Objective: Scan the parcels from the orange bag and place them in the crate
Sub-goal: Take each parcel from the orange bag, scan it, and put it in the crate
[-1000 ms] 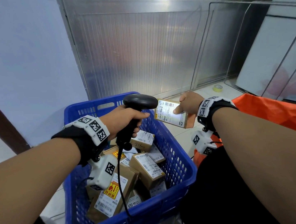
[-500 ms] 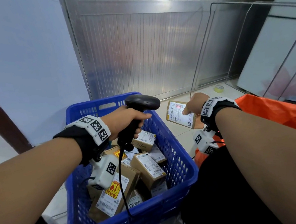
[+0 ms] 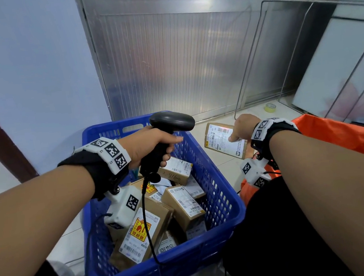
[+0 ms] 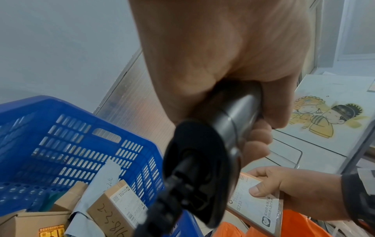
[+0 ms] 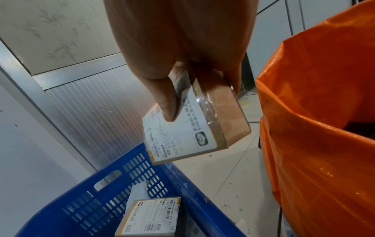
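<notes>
Orange bag (image 3: 347, 137) sitting right of blue crate (image 3: 218, 193), contents hidden. Left hand (image 3: 149, 145) clenching around scanner (image 3: 170, 125) handle above crate. Right hand (image 3: 242, 127) pinching parcel (image 3: 223, 140) between crate and bag, label print blurring.

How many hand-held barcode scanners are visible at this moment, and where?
1. The black scanner is gripped by the left hand above the blue crate, aimed toward the parcel that the right hand holds. No other shows.
</notes>
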